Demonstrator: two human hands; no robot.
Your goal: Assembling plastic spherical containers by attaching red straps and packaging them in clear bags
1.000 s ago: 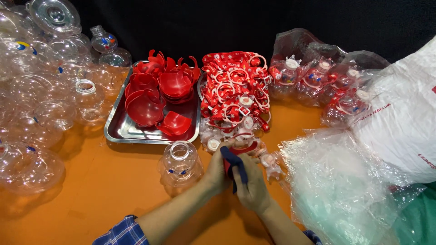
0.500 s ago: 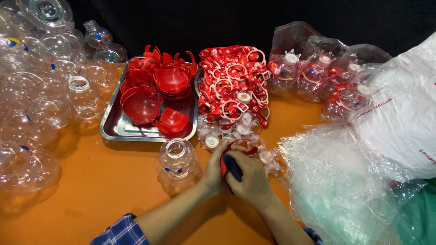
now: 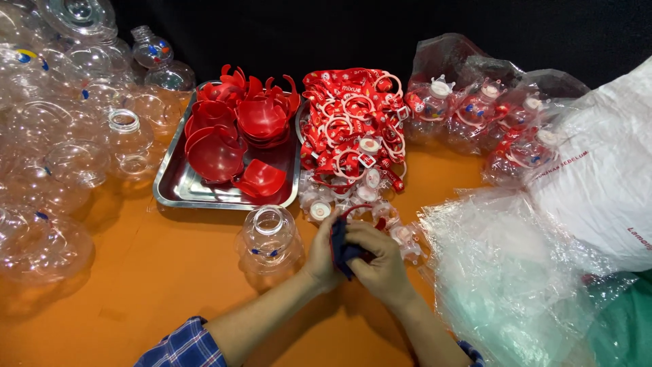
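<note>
My left hand [image 3: 320, 253] and my right hand [image 3: 377, 259] meet over the orange table [image 3: 156, 272], both closed on a dark blue piece [image 3: 339, 246] with a thin red strap loop at its top. A clear round bottle [image 3: 270, 238] with an open neck stands just left of my left hand. Small white caps [image 3: 320, 211] lie right behind my fingers. Further back lies a pile of red and white straps [image 3: 353, 122]. Left of the pile, a steel tray [image 3: 178, 190] holds several red cup-shaped pieces [image 3: 216, 151].
Many clear round bottles [image 3: 54, 156] crowd the left side of the table. Clear bags with assembled bottles [image 3: 475, 109] lie at the back right. Crumpled clear plastic [image 3: 516, 272] and a large white bag [image 3: 604, 177] fill the right side.
Both hands stayed together near the table's front, turning the dark blue piece slightly between the fingers. The view shifted a little; nothing else moved.
</note>
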